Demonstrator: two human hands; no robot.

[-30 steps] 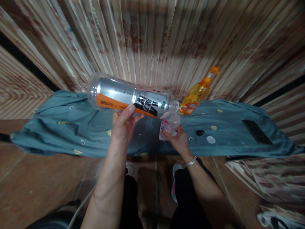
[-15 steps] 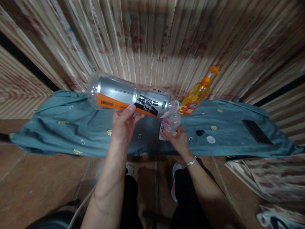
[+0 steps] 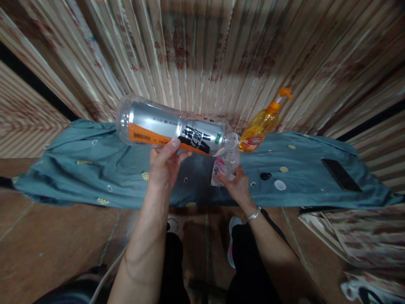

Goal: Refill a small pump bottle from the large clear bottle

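My left hand [image 3: 165, 162] grips a large clear plastic bottle [image 3: 158, 122] with a silver and orange label. The bottle lies nearly level in the air, its open neck pointing right and tipped slightly down. My right hand [image 3: 236, 183] is closed around a smaller clear plastic bottle [image 3: 219, 169] with a pink and white label, held over the cloth. The large bottle's neck is right above the small bottle's top; whether they touch I cannot tell. Close behind the necks stands a pump bottle [image 3: 257, 128] of yellow liquid with an orange pump.
A teal patterned cloth [image 3: 104, 164] covers the narrow surface. On its right side lie a black cap [image 3: 265, 176], a white cap [image 3: 280, 185] and a dark phone [image 3: 341, 175]. A pleated curtain [image 3: 196, 55] hangs behind. Below is a tiled floor [image 3: 79, 236].
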